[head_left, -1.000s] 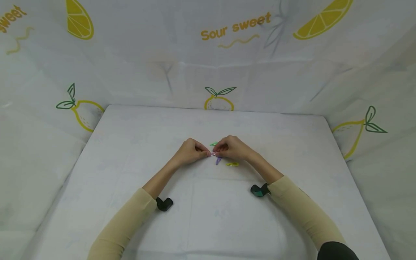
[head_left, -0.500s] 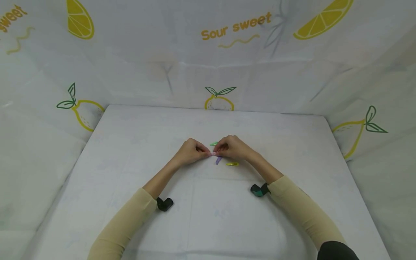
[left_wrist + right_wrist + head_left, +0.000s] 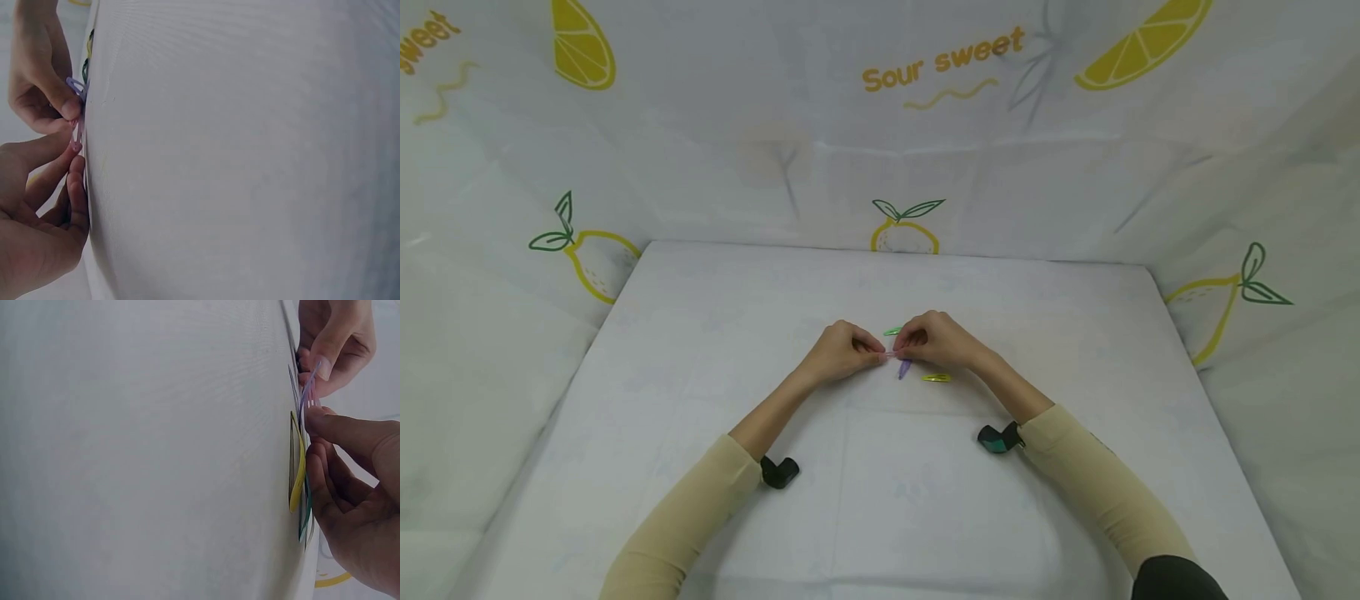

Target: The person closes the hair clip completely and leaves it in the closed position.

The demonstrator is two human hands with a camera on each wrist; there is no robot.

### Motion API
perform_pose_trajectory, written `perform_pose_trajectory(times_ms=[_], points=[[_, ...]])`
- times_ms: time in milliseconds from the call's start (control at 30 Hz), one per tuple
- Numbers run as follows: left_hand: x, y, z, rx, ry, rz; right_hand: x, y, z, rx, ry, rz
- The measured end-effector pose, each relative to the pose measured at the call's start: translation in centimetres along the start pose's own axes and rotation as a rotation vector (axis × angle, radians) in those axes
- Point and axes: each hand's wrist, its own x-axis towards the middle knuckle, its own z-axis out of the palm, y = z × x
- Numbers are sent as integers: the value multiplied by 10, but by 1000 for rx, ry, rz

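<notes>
A small pink snap hair clip spans the short gap between the two hands. My left hand pinches its left end between thumb and fingertips; my right hand pinches the right end. In the left wrist view, part of the pink clip shows between the fingertips, which cover both ends. A purple hair clip lies just below the right fingertips. The yellow hair clip is nearer the right wrist, and in the right wrist view its two strips stand apart.
Partly behind the right hand lies a green hair clip. A white cloth covers the table, with a lemon-print sheet rising behind and at both sides. Dark wrist-worn devices hang below both sleeves.
Both hands stay almost in place, still pinching the pink hair clip. The clip looks thinner between the fingertips now than before. The other clips have not moved.
</notes>
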Motion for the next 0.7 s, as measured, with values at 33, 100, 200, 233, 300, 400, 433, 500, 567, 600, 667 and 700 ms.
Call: perform_pose_trajectory(times_ms=[33,100,200,233,300,400,433,500,567,600,667,700], points=[[0,0,0,0,0,-1,0,0,0,2,2,-3],[0,0,0,-4,-2,-2,0,0,0,7,7,-8],[-1,-1,-1,-12,-5,-4,0,0,0,14,19,-13],[-1,-1,-1,-15,-5,-5,0,0,0,14,24,-16],[-1,-1,-1,-17,-1,-5,0,0,0,13,34,-20],[-2,-2,0,-16,9,-3,0,-1,0,7,45,-28],[-2,-2,0,-16,12,-1,0,-1,0,4,48,-30],[-3,-2,0,-19,15,5,0,-3,0,1,55,-38],[-4,-2,0,-26,11,12,-2,-5,-1,5,64,-40],[-4,-1,0,-30,10,16,-2,-6,-1,8,68,-43],[-5,0,0,-34,9,27,-3,-8,-2,11,78,-50],[-5,1,0,-32,10,34,-4,-9,-3,10,84,-54]])
